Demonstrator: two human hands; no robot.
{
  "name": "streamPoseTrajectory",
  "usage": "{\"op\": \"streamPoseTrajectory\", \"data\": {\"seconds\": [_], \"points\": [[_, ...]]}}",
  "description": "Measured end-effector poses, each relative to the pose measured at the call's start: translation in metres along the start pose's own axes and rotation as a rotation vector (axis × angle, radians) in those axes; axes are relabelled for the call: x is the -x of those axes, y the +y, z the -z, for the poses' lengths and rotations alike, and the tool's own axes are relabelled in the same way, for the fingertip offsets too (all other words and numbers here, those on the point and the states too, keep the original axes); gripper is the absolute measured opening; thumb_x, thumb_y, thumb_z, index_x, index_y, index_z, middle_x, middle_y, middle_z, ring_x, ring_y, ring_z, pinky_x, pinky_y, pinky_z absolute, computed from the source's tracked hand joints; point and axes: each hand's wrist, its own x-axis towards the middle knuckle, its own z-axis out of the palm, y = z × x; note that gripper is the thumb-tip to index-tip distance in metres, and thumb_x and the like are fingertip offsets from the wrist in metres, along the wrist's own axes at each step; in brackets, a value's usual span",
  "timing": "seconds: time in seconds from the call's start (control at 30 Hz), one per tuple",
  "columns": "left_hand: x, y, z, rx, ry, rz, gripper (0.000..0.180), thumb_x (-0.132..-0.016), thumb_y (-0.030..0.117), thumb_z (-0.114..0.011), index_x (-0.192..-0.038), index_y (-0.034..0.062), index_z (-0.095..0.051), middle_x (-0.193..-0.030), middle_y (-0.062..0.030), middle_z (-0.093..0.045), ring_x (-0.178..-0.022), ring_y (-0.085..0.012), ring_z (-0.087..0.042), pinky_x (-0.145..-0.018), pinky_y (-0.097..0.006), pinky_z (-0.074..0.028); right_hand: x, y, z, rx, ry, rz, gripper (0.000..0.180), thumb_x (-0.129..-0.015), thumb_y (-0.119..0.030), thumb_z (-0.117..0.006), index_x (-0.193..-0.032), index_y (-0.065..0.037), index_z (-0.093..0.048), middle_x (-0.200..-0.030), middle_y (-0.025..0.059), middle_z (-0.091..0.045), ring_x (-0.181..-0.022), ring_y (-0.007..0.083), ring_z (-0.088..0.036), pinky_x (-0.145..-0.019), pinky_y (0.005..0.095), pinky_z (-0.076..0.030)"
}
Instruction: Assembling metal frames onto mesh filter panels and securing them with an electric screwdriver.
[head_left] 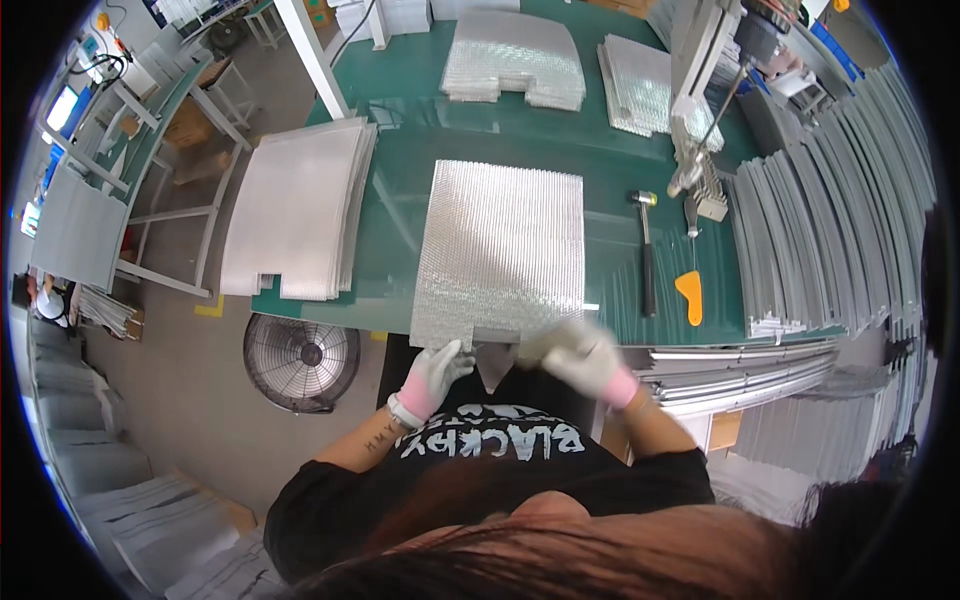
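Note:
A silver, finely ribbed panel [505, 250] lies flat on the green tabletop in front of me, with a notch in its near edge. At that edge's left corner, my left hand [432, 380], in a white glove with a pink cuff, has its fingers closed on the panel. My right hand [592, 365], gloved the same way, is beside the near right corner. Motion smears its fingers. A greyish-brown blur shows at its fingertips; I cannot tell whether that is a held thing.
White notched sheets [295, 210] are stacked at left, silver panels [515, 60] at the back. To the right lie a hammer [647, 255], a screwdriver [691, 212] and an orange scraper [690, 298]. Grey panels [820, 230] stand farther right. A floor fan [303, 358] is below the table.

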Motion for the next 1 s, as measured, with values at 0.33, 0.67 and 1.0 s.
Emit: {"op": "streamPoseTrajectory", "data": {"seconds": [0.33,0.67,1.0], "points": [[-0.006,-0.037,0.0,-0.12,0.0,-0.176,0.021,-0.099,0.018,-0.055,-0.098,-0.0014,-0.062,-0.092,-0.0095,-0.066,-0.087,-0.019,-0.066,-0.079,-0.033,-0.053,0.04,0.12,-0.129,-1.167,0.194,-0.318,0.034,-0.101,-0.026,-0.05,-0.128,-0.005,-0.051,-0.114,0.0102,-0.064,-0.092,0.0195,-0.064,-0.076,0.033,-0.055],[0.0,-0.036,-0.004,-0.146,-0.021,-0.125,0.033,-0.1,0.024,-0.053,-0.108,-0.0062,-0.064,-0.101,-0.0123,-0.069,-0.093,-0.0182,-0.066,-0.084,-0.034,-0.052,0.029,0.091,-0.103,-0.439,0.285,-0.334,0.023,-0.097,-0.017,-0.056,-0.095,0.002,-0.067,-0.073,0.0047,-0.066,-0.059,0.0097,-0.06,-0.057,0.0234,-0.05],[-0.003,-0.035,-0.019,-0.438,-0.108,-0.039,0.033,-0.097,0.031,-0.059,-0.097,-0.0015,-0.064,-0.075,-0.0017,-0.061,-0.06,-0.0082,-0.051,-0.058,-0.022,-0.042,0.037,0.113,-0.116,-0.737,0.751,-0.362,0.02,-0.098,-0.022,-0.055,-0.094,-0.004,-0.062,-0.081,0.0013,-0.063,-0.066,0.0087,-0.056,-0.058,0.0238,-0.044]]}}
